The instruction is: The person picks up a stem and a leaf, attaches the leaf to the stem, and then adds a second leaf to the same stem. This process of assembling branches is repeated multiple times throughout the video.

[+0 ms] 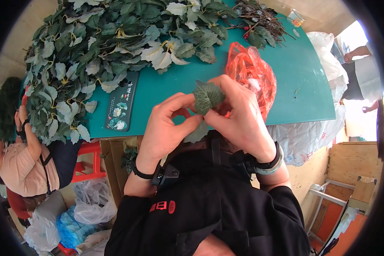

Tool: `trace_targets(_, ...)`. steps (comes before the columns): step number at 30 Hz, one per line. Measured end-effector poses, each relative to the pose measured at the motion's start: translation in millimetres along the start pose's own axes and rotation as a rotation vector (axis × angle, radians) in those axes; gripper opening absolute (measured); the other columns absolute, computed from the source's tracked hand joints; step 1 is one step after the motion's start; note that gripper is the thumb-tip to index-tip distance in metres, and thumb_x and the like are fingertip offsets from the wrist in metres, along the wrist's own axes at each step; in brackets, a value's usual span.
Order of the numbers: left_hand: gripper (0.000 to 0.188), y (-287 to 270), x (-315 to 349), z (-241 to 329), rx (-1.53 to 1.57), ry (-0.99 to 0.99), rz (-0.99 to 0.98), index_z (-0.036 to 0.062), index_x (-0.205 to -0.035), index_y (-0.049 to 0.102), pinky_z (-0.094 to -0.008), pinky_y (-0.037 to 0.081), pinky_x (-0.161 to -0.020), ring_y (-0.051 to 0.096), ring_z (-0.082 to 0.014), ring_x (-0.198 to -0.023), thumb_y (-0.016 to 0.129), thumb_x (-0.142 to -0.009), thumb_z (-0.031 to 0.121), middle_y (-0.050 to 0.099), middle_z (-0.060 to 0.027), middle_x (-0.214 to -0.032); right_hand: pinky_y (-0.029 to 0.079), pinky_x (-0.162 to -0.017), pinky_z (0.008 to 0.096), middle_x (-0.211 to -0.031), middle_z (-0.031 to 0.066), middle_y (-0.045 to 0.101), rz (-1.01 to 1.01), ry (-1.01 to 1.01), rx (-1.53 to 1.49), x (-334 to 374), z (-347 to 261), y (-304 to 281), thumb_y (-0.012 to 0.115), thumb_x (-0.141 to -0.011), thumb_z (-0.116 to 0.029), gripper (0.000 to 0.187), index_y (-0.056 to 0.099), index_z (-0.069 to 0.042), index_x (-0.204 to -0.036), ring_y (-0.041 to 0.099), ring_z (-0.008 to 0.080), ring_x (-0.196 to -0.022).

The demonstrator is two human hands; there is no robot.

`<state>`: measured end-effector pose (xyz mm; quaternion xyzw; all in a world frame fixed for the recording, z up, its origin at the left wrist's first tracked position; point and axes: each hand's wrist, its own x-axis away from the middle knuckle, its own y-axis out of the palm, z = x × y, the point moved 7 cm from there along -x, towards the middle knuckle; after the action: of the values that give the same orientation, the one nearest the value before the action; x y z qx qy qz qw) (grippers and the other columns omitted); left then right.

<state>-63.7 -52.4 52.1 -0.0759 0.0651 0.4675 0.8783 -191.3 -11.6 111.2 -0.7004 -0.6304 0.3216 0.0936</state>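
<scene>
Both my hands meet over the near edge of the green table, around a small sprig of artificial leaves. One veined green leaf (208, 97) stands up between them, and a second leaf (196, 133) hangs below the fingers. My left hand (166, 123) pinches thumb to forefinger at the sprig's lower part. My right hand (237, 109) closes its fingers on the leaf's right side. The exact spot they grip is hidden behind the fingertips. Just beyond my right hand lies a crumpled red plastic bag (262, 70) with something whitish inside.
A big heap of artificial leaf sprigs (111, 55) covers the far left of the green table (303, 89). A dark flat case (123, 102) with a flower print lies nearby. Brown twigs (264, 19) are at the back. Another person (30, 162) sits at left; a red stool (87, 162) stands beside them.
</scene>
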Motion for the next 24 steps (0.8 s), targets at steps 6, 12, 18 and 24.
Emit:
trace_targets(6, 0.024, 0.1, 5.6, -7.4, 0.234, -0.164, 0.038, -0.0002, -0.103, 0.063, -0.024, 0.049, -0.073, 0.061, -0.0096, -0.081, 0.067, -0.079, -0.002, 0.066, -0.003, -0.089, 0.047, -0.057, 0.025, -0.093, 0.0086, 0.061, -0.189, 0.018, -0.144, -6.0, 5.8, 3.6, 0.068, -0.079, -0.006, 0.033, 0.051, 0.0, -0.107, 0.061, 0.0111, -0.067)
trace_targets(12, 0.022, -21.6, 10.0, -28.2, 0.441, -0.233, 0.167, -0.001, -0.101, 0.063, -0.024, 0.048, -0.075, 0.06, -0.0102, -0.082, 0.065, -0.08, -0.001, 0.066, -0.0046, -0.09, 0.047, -0.056, 0.0233, -0.093, 0.005, 0.062, -0.344, 0.144, -0.285, -26.2, 13.7, -16.1, 0.064, -0.083, -0.004, 0.04, 0.049, -0.001, -0.12, 0.06, 0.008, -0.066)
trace_targets(18, 0.02, -63.8, 37.6, -27.6, 0.543, -0.2, 0.219, -0.002, -0.103, 0.062, -0.0226, 0.045, -0.078, 0.059, -0.0096, -0.087, 0.061, -0.084, 0.004, 0.066, -0.005, -0.093, 0.05, -0.062, 0.0308, -0.097, 0.01, 0.065, -0.059, 0.001, 0.586, -125.2, 138.4, -107.0, 0.063, -0.086, -0.017, 0.037, 0.053, -0.006, -0.119, 0.064, 0.0175, -0.072)
trace_targets(24, 0.023, -99.6, 86.6, 6.5, 0.218, -0.003, 0.321, -0.0007, -0.108, 0.063, -0.0193, 0.043, -0.075, 0.058, -0.0065, -0.085, 0.057, -0.088, 0.008, 0.065, -0.0034, -0.099, 0.046, -0.08, 0.05, -0.103, 0.0236, 0.062, -0.124, 0.01, 0.948, -180.0, 251.5, -161.6, 0.048, -0.09, -0.026, 0.032, 0.055, -0.01, -0.117, 0.059, 0.0406, -0.097)
